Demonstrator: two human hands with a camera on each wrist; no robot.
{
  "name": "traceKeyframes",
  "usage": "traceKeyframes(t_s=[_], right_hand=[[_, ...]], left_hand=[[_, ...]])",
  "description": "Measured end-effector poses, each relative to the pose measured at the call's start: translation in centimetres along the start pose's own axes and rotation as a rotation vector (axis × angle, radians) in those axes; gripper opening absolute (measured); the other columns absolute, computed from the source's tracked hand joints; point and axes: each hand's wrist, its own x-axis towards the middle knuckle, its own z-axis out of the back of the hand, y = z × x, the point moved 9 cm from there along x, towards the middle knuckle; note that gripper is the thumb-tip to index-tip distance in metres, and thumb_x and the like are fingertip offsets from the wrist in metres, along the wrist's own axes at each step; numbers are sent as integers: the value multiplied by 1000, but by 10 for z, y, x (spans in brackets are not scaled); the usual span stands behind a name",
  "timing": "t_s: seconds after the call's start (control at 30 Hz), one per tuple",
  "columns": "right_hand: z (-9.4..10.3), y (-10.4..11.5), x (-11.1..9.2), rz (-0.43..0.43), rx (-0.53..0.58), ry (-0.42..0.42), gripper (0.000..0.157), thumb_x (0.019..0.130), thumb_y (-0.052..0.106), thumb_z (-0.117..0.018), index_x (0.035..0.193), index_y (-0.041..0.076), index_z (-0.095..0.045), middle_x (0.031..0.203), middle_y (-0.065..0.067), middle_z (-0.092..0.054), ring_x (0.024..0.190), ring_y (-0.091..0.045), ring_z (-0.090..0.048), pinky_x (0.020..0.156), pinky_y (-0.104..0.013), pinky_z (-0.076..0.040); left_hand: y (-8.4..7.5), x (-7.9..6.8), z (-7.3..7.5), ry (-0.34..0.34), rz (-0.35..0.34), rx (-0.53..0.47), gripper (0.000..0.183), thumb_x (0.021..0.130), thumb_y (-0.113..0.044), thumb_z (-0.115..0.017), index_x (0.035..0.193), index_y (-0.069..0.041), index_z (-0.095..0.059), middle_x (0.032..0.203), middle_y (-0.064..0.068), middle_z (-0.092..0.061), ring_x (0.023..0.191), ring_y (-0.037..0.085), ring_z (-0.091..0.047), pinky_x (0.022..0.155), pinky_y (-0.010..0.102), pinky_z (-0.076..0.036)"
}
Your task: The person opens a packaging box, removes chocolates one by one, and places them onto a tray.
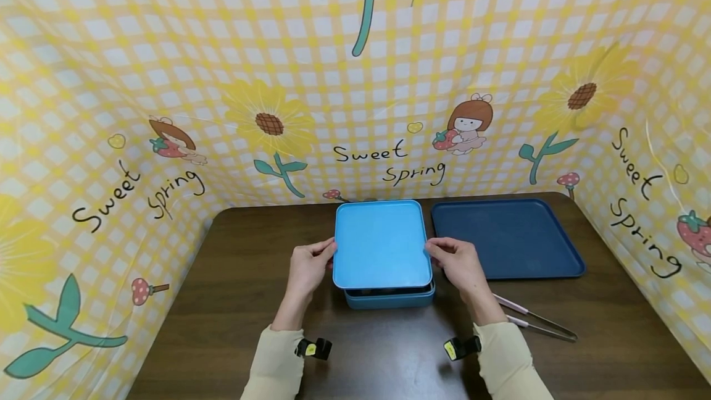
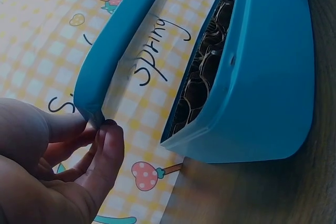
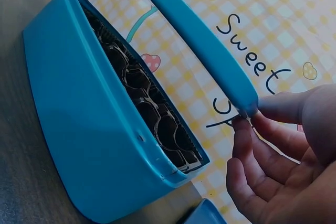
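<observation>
The light-blue, square, plastic-looking lid (image 1: pixel 382 244) hangs clear of the blue rectangular box (image 1: pixel 390 300), its opposite edges pinched between thumb and fingers by the left hand (image 1: pixel 307 267) and right hand (image 1: pixel 458 261) (a slip in either slim hold could tip it), left of the dark-blue rectangular tray (image 1: pixel 508 236).

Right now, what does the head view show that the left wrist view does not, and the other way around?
Only the head view shows the tongs and the dark blue tray. Only the left wrist view shows clearly the dark divided insert inside the box. Both show that box, the left hand pinching the lid by its edge, the table and the yellow checked cloth.
</observation>
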Motion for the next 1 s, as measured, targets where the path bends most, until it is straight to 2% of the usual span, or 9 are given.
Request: traceKeyframes(t_s=[0.13,0.27,0.37,0.5,0.6,0.83,1.0], right_hand=[[-3,0,0,-2,-1,15,26,99,25,-68,116,6,-75,99,-10,-70,93,-32,-61,88,-47,-52],[-7,2,-1,10,-2,15,25,99,22,-68,116,5,-75,100,-10,-69,93,-32,-61,90,-49,-52],[-11,3,-3,20,-11,16,23,99,19,-67,116,5,-75,100,-10,-70,90,-29,-62,87,-45,-53],[-20,3,-5,25,-9,21,22,98,17,-68,115,4,-75,97,-10,-70,85,-25,-61,81,-39,-53],[-26,2,-7,24,4,31,21,97,15,-69,114,5,-76,95,-10,-70,83,-25,-61,78,-40,-53],[-41,2,-12,23,15,40,20,96,14,-71,113,7,-77,94,-7,-71,83,-27,-61,70,-35,-49],[-56,9,-16,66,4,62,20,96,13,-71,113,8,-77,98,-6,-72,87,-31,-63,72,-35,-50]], left_hand=[[1,0,3,-13,11,16,26,98,-16,-69,117,0,-75,107,20,-74,69,12,-66,68,31,-58],[1,0,7,-25,11,38,26,97,-16,-70,117,0,-75,107,19,-74,69,13,-65,73,40,-59],[2,1,12,-40,14,54,26,97,-16,-70,117,-1,-76,107,18,-74,71,14,-64,75,43,-58],[2,2,18,-54,16,73,27,98,-18,-69,118,-1,-76,109,18,-74,75,13,-64,71,34,-56],[4,3,24,-57,16,75,27,98,-18,-69,118,-1,-75,110,19,-73,77,13,-64,70,30,-54],[11,4,39,-59,30,90,28,99,-20,-69,119,-2,-75,113,20,-73,81,14,-67,71,30,-54],[18,4,56,-73,41,85,31,99,-22,-69,121,-1,-74,116,22,-72,88,16,-70,71,25,-55]])
